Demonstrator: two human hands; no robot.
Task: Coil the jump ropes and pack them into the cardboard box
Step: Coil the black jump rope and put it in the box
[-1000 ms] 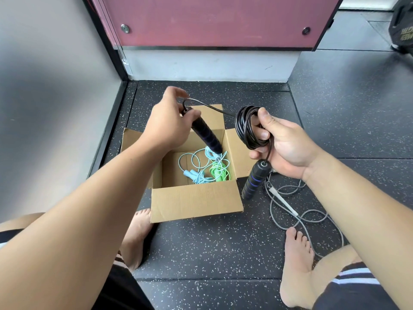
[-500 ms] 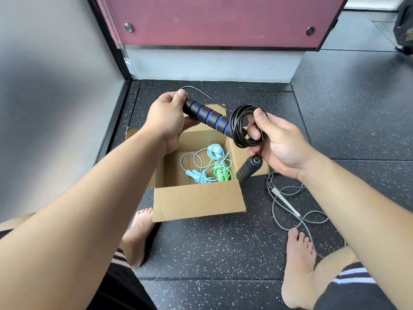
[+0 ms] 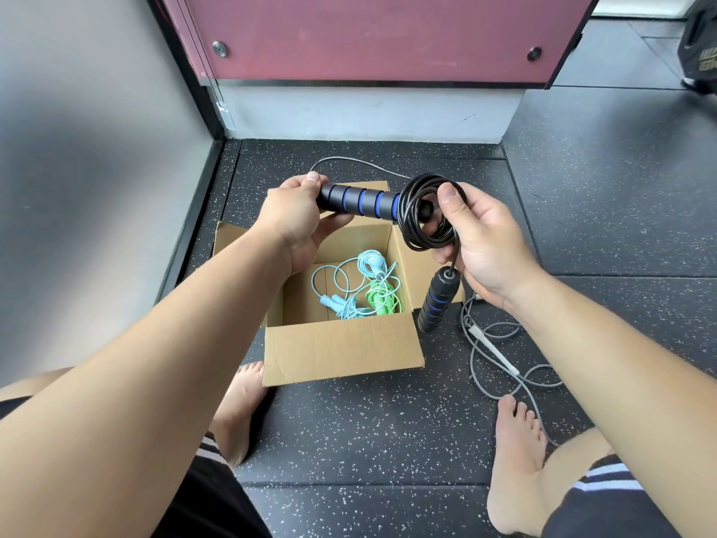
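Sitting on the dark speckled rubber floor, the open brown cardboard box rests between the person's bare feet and already holds a pale blue jump rope and a bright green jump rope, loosely bundled together. To the box's right a grey jump rope sprawls uncoiled on the floor, so by my reading the packing is roughly half done. Above the box, the right hand pinches the coiled black cord between thumb and fingers, one black foam handle with blue rings dangling below it. The left hand is closed around the butt of the second black-and-blue handle, whose tip pokes into the coil's opening while a slack loop of cord arcs behind. To finish neatly, I would pass that handle through the coil and draw the slack snug, keeping the right pinch firm so the loops do not spring apart, then lower the bundle beside the others. Pale lettering shows on a dark object at the upper right, too cropped to read.
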